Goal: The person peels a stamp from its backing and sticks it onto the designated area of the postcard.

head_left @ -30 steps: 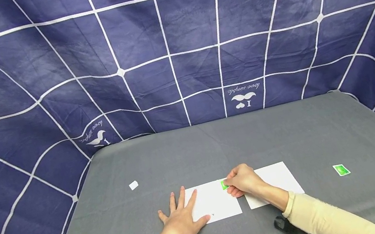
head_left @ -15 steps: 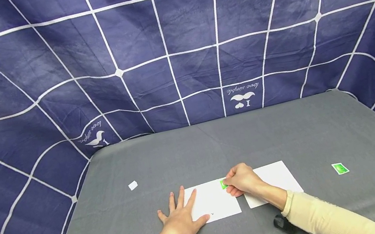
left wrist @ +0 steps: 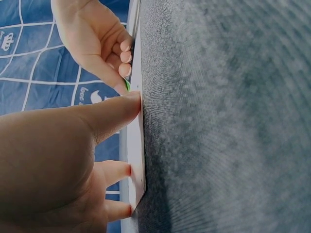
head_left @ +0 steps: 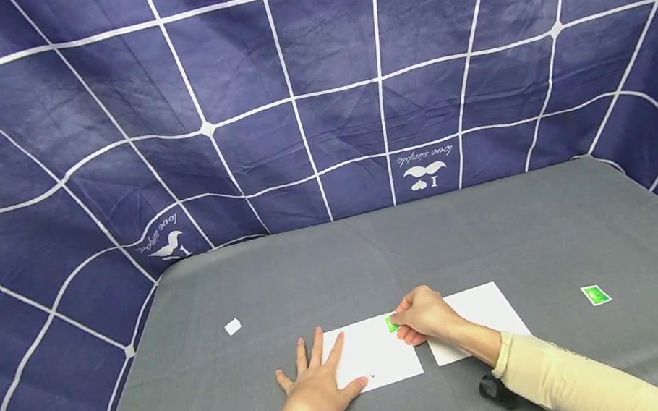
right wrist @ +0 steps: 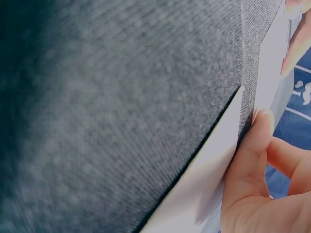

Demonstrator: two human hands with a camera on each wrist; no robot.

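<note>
Right hand (head_left: 418, 318) in on the pinch, thumb and forefinger closed on a small green square (head_left: 392, 324), the other fingers curled in behind! That square sits at the fingertips, over the far right corner of a white sheet (head_left: 375, 355); whether it lies fully flat there, I cannot tell, as the fingers cover part of it.

Across to the left of that grip, and here's the left hand (head_left: 318, 387), spread wide, nothing in its grasp. Its thumb presses the sheet's near edge, the forefinger reaches over the left part, and the outer fingers splay beyond the sheet onto the grey cloth (head_left: 442, 244). Just beside that thumb, a tiny dark mark shows on the paper.

Right under the right wrist lies a second white sheet (head_left: 487, 313), a narrow gap between it and the first. Back along that arm, a cream sleeve (head_left: 584, 381), with a black object (head_left: 494, 389) just beside it, partly hidden.

Wide now! Well off to the right hand's right, a second green square (head_left: 596, 295) with a white border; ahead and left of the left hand, a small white piece (head_left: 233, 327). Far beyond both hands hangs a blue curtain (head_left: 347, 121), gridded in white.
</note>
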